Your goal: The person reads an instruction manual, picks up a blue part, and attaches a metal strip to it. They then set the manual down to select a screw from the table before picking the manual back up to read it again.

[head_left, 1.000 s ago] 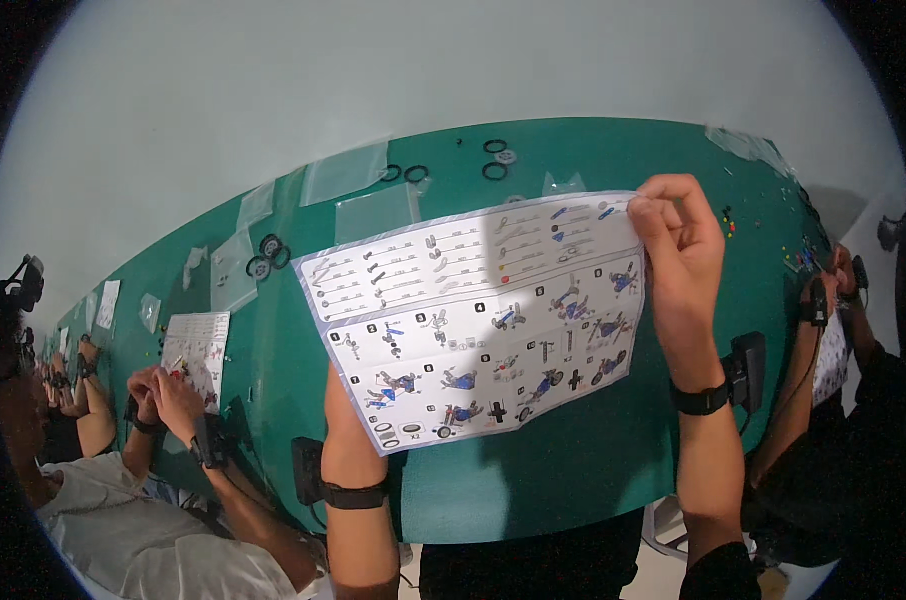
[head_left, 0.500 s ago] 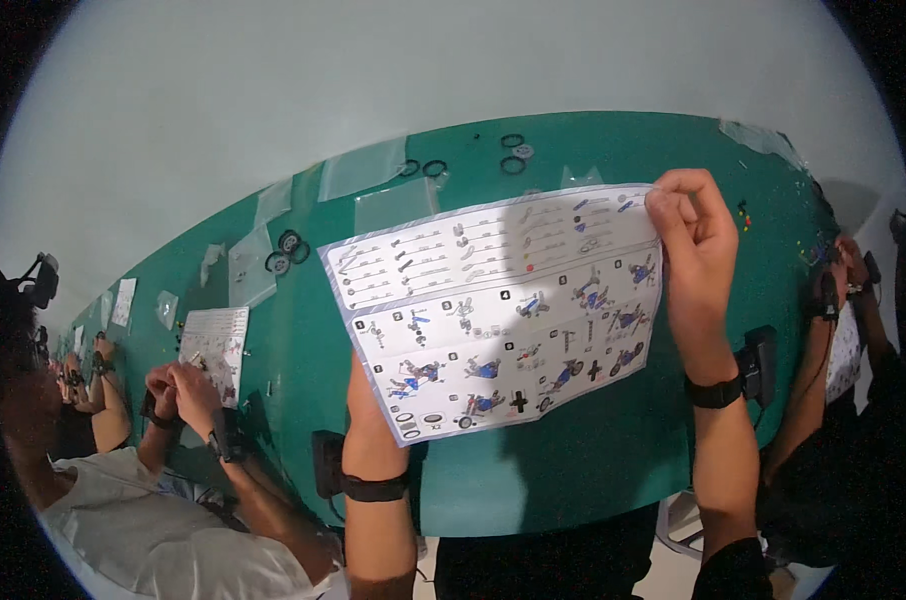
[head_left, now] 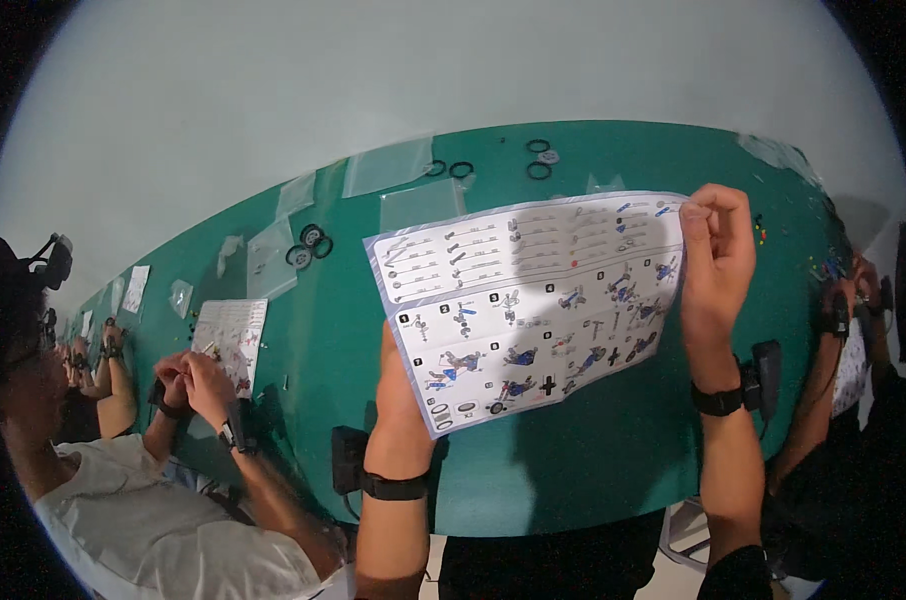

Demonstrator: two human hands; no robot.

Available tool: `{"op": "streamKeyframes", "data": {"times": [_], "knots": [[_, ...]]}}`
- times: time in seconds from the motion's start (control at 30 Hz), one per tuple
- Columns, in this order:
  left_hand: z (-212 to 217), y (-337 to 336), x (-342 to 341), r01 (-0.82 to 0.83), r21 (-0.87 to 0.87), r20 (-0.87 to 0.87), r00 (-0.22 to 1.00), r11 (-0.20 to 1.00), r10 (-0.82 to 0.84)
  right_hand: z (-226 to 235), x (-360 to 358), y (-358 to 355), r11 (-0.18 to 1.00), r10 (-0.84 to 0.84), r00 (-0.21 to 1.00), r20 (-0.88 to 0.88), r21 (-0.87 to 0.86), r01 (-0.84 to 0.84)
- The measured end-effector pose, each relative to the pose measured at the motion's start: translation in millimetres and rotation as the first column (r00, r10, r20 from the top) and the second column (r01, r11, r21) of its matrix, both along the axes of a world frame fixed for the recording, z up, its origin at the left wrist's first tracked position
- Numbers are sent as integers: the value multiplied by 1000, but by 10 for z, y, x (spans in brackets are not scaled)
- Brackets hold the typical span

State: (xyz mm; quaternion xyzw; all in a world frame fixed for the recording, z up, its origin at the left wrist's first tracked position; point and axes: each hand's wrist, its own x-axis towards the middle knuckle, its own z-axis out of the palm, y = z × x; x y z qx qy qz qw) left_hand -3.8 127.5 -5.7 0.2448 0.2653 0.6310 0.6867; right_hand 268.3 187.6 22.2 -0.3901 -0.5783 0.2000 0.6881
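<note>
Most of the left hand (head_left: 401, 395) was hidden behind the instruction sheet (head_left: 535, 300), so only the heel of the palm and the wrist with its black band showed below the paper's near left corner; its fingers could not be seen, though it was clearly clamped on that edge of the sheet. The right hand (head_left: 715, 262) was plain to see, raised upright with the forearm rising from the lower edge, thumb and fingers pinched shut on the sheet's far right corner. The two hands were well apart, one at each end, holding the sheet spread and tilted above the green tabletop (head_left: 593, 450). The small drawings on the sheet were too fine to make out beyond rows of parts and numbered steps. On the far side of the tabletop lay a few black rings (head_left: 539, 158) and some clear plastic bags (head_left: 388, 166), their contents hard to tell. To the left, another person in a pale shirt (head_left: 143, 530) sat at the same tabletop, hands close together (head_left: 188, 380) just beside a second sheet (head_left: 230, 335); whatever they held was too small to identify. At the right rim another person's arm (head_left: 823, 360) was partly cut off and in shadow.
</note>
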Motion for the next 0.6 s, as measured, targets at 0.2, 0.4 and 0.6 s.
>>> {"op": "streamKeyframes", "data": {"times": [0.2,0.4,0.6], "knots": [[48,43,95,-80,-56,29,996,995,82,-1,18,10,997,-70,997,17,24,69],[115,28,84,-38,7,-31,999,999,38,-16,-6,25,997,-66,997,28,40,65],[117,43,102,-31,15,-13,999,999,31,-23,-9,28,999,-48,999,4,23,48]]}}
